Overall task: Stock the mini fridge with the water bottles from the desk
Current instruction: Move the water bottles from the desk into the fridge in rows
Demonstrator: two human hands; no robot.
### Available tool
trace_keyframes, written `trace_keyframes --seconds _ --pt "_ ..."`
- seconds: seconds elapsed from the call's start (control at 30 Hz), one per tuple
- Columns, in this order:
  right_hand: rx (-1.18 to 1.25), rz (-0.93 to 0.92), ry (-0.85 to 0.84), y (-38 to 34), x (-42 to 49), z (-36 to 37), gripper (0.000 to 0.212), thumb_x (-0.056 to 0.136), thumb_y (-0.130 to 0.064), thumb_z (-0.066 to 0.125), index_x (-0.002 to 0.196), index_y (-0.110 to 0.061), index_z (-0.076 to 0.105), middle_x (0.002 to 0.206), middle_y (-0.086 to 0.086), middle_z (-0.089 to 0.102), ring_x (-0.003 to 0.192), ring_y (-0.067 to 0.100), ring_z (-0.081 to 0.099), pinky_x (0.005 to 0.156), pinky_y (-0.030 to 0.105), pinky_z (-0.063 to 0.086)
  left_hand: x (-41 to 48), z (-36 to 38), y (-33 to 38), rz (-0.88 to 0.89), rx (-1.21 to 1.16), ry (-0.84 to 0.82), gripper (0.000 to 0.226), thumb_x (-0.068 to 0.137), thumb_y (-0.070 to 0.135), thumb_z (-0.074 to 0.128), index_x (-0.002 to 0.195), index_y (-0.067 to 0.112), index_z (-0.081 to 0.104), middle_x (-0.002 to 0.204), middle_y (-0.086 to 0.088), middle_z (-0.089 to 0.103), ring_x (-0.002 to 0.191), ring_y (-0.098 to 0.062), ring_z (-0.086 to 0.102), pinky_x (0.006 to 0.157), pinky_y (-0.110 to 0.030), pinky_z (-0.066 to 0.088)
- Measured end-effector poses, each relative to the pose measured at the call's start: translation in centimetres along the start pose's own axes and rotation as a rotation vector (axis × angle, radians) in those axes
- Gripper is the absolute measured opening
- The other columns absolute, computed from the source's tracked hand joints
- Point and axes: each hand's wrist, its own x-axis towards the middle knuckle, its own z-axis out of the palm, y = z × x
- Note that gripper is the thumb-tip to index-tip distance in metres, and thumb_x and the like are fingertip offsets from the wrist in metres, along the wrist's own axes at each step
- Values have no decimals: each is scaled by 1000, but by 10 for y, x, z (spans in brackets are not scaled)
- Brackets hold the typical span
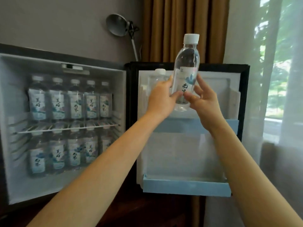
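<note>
A clear water bottle (186, 72) with a white cap and a pale label stands upright in the air before the open fridge door (229, 89). My left hand (161, 97) grips its lower part from the left, and my right hand (205, 99) holds it from the right with thumb and fingertips. The bottle hangs above the door's upper blue shelf (232, 126). Another bottle (158, 76) stands in that shelf, partly hidden behind my left hand. The mini fridge (9, 112) is open at left, with several bottles on its wire rack (65, 127) and several more below.
The door's lower blue shelf (186, 187) juts out toward me. A desk lamp (118, 25) stands behind the fridge before a brown curtain (164, 30). A sheer curtain and window (278, 79) fill the right side. Dark wood furniture (147, 210) lies under the fridge.
</note>
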Motion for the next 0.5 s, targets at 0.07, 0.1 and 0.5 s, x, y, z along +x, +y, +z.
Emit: trace_keyframes --seconds 0.07,0.1,0.5 --pt "-18 29 -21 11 3 -4 66 88 -6 58 145 -24 28 114 -10 62 99 2 65 82 24 55 3 5 1 -7 162 53 36 90 27 58 124 16 57 106 -3 59 97 -15 54 74 -14 39" --pt "-23 47 -30 16 4 -6 68 88 -8 59 145 -26 28 114 -10 61 98 2 65 82 24 55 4 7 -1 -8 212 70 34 89 29 58 120 14 61 103 -4 61 95 -16 55 71 -16 37" --pt "-249 137 -173 37 21 -15 75 88 -12 61 147 -33 19 114 0 65 98 11 65 85 27 53 -5 22 -5 88 247 98 24 86 13 61 69 0 70 63 -11 64 61 -22 54 61 -31 45"
